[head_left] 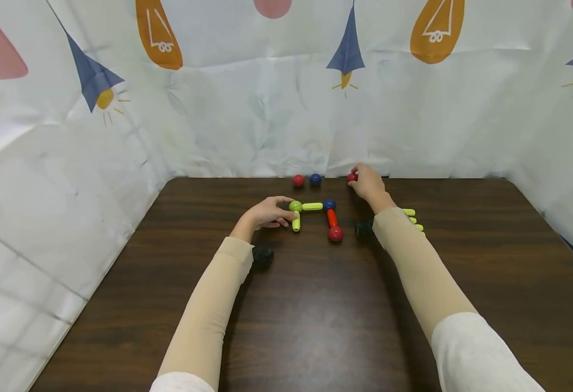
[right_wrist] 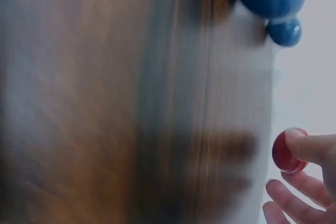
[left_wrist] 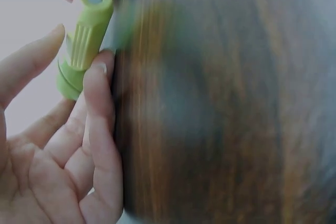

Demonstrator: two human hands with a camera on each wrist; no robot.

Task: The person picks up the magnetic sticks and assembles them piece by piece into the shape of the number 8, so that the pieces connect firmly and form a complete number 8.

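At the back of the table, my right hand [head_left: 369,184] pinches a red ball [right_wrist: 289,150] between thumb and fingers. My left hand [head_left: 266,212] has its thumb and fingers around the corner where a green ball [head_left: 295,206] meets a short yellow-green rod [left_wrist: 88,38], which shows a grey disc in its near end. From that ball another yellow-green rod [head_left: 313,207] runs right to a blue ball [head_left: 330,204]. A red rod [head_left: 332,218] leads from the blue ball toward me and ends in a red ball [head_left: 336,234]. These joined pieces lie on the table.
A loose red ball [head_left: 298,181] and a loose blue ball [head_left: 315,179] sit near the table's back edge. Several yellow-green rods [head_left: 410,213] lie partly hidden behind the right forearm. A patterned white sheet [head_left: 276,120] hangs behind the brown table [head_left: 306,305].
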